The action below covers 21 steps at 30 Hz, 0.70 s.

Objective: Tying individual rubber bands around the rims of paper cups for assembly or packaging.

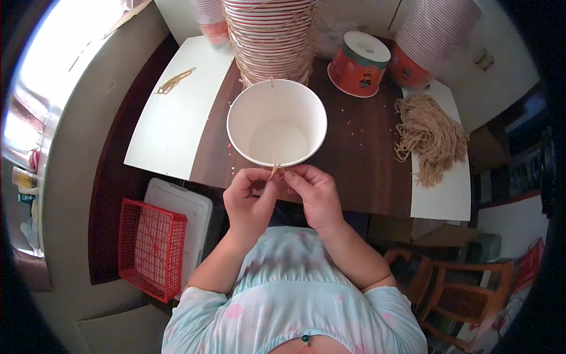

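A white paper bucket (237, 127) stands at the near part of the dark table, its open top facing me. Thin tan string (275, 130) stretches across the opening from the far rim to the near rim. At the near rim, my left hand (252, 197) pinches the string where it bunches up. My right hand (317, 196) meets it there, thumb and finger closed on the string just beside the left fingertips. Whether a knot is formed between the fingers is too small to tell.
Behind the bucket rises a tall stack of paper buckets (271, 41) with strings. A lidded red bucket (355, 68) stands to its right. Tan string (433, 135) is heaped on the right white board (441, 203). A few strands (175, 80) lie left. A red basket (154, 248) sits lower left.
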Available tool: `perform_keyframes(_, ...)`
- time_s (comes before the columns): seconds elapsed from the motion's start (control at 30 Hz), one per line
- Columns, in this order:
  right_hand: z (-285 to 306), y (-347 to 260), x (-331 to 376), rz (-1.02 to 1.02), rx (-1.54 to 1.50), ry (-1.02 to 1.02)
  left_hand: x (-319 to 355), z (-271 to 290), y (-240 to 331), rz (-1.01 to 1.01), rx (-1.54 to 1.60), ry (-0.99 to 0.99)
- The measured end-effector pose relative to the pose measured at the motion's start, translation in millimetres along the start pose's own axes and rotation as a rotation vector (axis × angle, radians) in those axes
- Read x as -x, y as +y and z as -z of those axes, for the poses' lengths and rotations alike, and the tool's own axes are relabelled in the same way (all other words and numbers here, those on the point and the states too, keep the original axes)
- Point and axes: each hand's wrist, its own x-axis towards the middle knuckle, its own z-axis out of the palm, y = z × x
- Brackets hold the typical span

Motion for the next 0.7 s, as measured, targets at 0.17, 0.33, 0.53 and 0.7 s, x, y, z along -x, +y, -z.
perform_keyframes(0.17, 4.7, -1.6, 4.2, 0.206, 0.377, 0.0, -4.4, 2.0, -5.0, 0.256, 0.387, -0.054)
perform_keyframes(0.33, 8.8, 1.4, -1.5, 0.685, 0.936, 0.068, -7.8, 1.8, -5.4, 0.34, 0.5, -0.08)
perform_keyframes(0.53, -2.0, 0.4, 0.4, 0.142, 0.318, -0.018, -4.5, 2.8, -11.0, 0.326, 0.514, -0.063)
perform_keyframes(0.7, -9.8, -0.7, 4.4, -0.048, -0.147, -0.107, -2.0, 5.5, -8.7, 0.278, 0.445, -0.04)
